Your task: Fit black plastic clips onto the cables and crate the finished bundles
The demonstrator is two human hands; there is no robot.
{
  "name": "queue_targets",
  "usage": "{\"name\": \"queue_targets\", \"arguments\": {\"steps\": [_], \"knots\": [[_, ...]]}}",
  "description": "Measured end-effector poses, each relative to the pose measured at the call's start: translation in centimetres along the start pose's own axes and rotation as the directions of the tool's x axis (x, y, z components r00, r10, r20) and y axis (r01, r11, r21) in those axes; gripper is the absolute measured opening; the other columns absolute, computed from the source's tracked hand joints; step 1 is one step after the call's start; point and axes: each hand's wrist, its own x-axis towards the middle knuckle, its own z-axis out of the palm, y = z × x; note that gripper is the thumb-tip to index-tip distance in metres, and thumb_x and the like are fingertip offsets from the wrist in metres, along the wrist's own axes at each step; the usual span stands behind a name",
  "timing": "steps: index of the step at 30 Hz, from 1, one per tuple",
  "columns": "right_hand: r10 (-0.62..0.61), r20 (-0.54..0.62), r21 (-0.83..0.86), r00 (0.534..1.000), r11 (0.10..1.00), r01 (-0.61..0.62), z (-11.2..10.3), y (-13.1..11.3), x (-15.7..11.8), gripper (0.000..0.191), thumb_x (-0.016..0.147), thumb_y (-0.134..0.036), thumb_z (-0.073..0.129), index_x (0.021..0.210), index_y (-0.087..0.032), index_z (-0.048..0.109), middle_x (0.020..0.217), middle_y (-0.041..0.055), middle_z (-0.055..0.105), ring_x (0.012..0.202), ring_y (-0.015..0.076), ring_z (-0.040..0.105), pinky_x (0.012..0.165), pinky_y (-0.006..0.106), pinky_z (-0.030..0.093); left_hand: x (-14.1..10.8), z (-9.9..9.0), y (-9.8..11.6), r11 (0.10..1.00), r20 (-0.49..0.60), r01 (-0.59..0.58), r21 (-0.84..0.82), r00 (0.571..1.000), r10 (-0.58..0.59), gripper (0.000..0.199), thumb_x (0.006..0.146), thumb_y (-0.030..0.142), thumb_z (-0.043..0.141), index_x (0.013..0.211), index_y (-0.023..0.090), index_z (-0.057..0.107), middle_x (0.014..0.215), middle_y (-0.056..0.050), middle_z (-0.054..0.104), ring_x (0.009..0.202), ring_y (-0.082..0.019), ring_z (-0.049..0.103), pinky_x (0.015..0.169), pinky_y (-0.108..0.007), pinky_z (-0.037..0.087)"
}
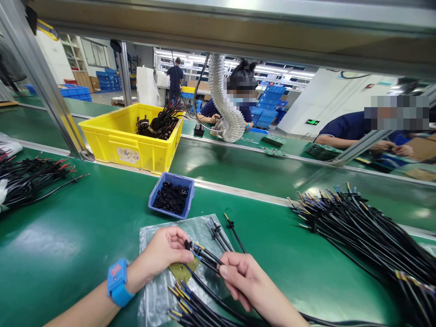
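Note:
My left hand [170, 247], with a blue wrist strap [119, 282], pinches a small black clip [188, 245] at the stripped ends of black cables. My right hand [240, 277] is closed round the black cables [209, 260] just behind those ends. Both hands are over a clear plastic bag [153, 290] lying on the green table. Under the left fingers shows a yellowish piece [182, 272]. Other cables with yellow and blue wire ends [190, 302] lie below the hands. Beyond them, a blue tray [192, 193] holds many black clips [171, 198].
A yellow bin [119, 147] with black cables stands behind the blue tray. Large cable bundles lie at the right [361, 227] and left [27, 181]. Metal posts and a beam frame the bench. People sit beyond it, near a hanging duct [220, 91].

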Motion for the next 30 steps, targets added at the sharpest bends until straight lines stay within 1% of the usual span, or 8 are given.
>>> {"name": "queue_targets", "arguments": {"steps": [6, 12, 15, 17, 20, 22, 27, 30], "knots": [[0.018, 0.025, 0.015, 1.0, 1.0, -0.018, -0.05, 0.16, 0.05, 0.048, 0.071, -0.064, 0.055, 0.061, -0.018, 0.042, 0.039, -0.0082, 0.044, 0.025, 0.001, 0.026, 0.028, 0.014, 0.013, -0.29, -0.02, 0.27, 1.0, 0.031, 0.012, 0.009, 0.999, -0.013, 0.036, 0.044, 0.018, 0.082, 0.069, 0.014, 0.056, 0.057, 0.004, 0.056, 0.051, -0.007, 0.048, 0.052, -0.02, 0.037], [0.065, -0.004, 0.066, 0.998, 0.996, -0.065, -0.22, 0.34, 0.23, 0.045, 0.07, -0.061, 0.058, 0.066, -0.017, 0.049, 0.04, -0.0083, 0.045, 0.025, 0.001, 0.024, 0.027, 0.014, 0.012, -0.28, -0.21, 0.34, 0.999, 0.042, -0.002, 0.037, 0.999, 0.0, 0.033, 0.044, 0.015, 0.081, 0.068, 0.014, 0.057, 0.061, 0.002, 0.06, 0.055, -0.01, 0.052, 0.055, -0.022, 0.04], [0.085, -0.012, 0.086, 0.996, 0.993, -0.084, -0.28, 0.34, 0.34, 0.044, 0.069, -0.06, 0.059, 0.069, -0.016, 0.051, 0.04, -0.0083, 0.045, 0.025, 0.0011, 0.023, 0.027, 0.015, 0.012, -0.32, -0.19, 0.36, 0.993, 0.029, -0.034, 0.11, 0.999, 0.031, 0.03, 0.045, 0.014, 0.08, 0.068, 0.014, 0.06, 0.061, 0.002, 0.06, 0.056, -0.011, 0.053, 0.055, -0.023, 0.042], [0.079, -0.019, 0.097, 0.997, 0.992, -0.076, -0.32, 0.3, 0.4, 0.045, 0.069, -0.06, 0.059, 0.068, -0.016, 0.05, 0.04, -0.0084, 0.045, 0.025, 0.001, 0.023, 0.027, 0.015, 0.012, -0.47, -0.07, 0.4, 0.981, 0.014, -0.064, 0.185, 0.998, 0.063, 0.024, 0.05, 0.014, 0.077, 0.068, 0.015, 0.062, 0.059, 0.002, 0.059, 0.055, -0.012, 0.054, 0.055, -0.023, 0.042], [0.04, -0.069, 0.107, 0.997, 0.994, -0.033, -0.37, 0.27, 0.37, 0.047, 0.069, -0.062, 0.058, 0.064, -0.017, 0.045, 0.04, -0.0085, 0.044, 0.026, 0.0004, 0.023, 0.027, 0.014, 0.012, -0.78, 0.22, 0.45, 0.943, -0.001, -0.117, 0.311, 0.992, 0.124, 0.016, 0.055, 0.013, 0.074, 0.067, 0.015, 0.064, 0.064, 0.001, 0.061, 0.058, -0.013, 0.057, 0.057, -0.023, 0.044], [0.003, -0.101, 0.087, 0.995, 0.996, 0.006, -0.36, 0.3, 0.27, 0.048, 0.071, -0.063, 0.056, 0.063, -0.018, 0.042, 0.041, -0.0084, 0.044, 0.026, 0.0005, 0.025, 0.028, 0.014, 0.012, -0.93, 0.43, 0.44, 0.927, -0.007, -0.131, 0.351, 0.99, 0.142, 0.015, 0.056, 0.012, 0.073, 0.068, 0.015, 0.064, 0.067, 0.0, 0.062, 0.061, -0.014, 0.058, 0.059, -0.024, 0.046], [-0.056, -0.109, 0.027, 0.992, 0.998, 0.06, -0.1, 0.38, 0.01, 0.047, 0.073, -0.064, 0.053, 0.065, -0.019, 0.042, 0.044, -0.0076, 0.046, 0.028, 0.0013, 0.028, 0.029, 0.014, 0.015, -0.81, 0.56, 0.31, 0.963, -0.038, -0.06, 0.262, 0.997, 0.073, 0.021, 0.054, 0.013, 0.074, 0.068, 0.015, 0.06, 0.058, 0.003, 0.059, 0.055, -0.012, 0.056, 0.055, -0.022, 0.044], [-0.069, -0.118, 0.005, 0.991, 0.998, 0.07, 0.12, 0.36, -0.01, 0.046, 0.073, -0.062, 0.054, 0.065, -0.018, 0.043, 0.045, -0.0071, 0.046, 0.029, 0.002, 0.029, 0.03, 0.015, 0.017, -0.5, 0.33, 0.15, 0.974, -0.049, -0.058, 0.219, 0.996, 0.071, 0.025, 0.051, 0.015, 0.076, 0.069, 0.015, 0.058, 0.058, 0.003, 0.058, 0.054, -0.01, 0.054, 0.054, -0.021, 0.043]]}}
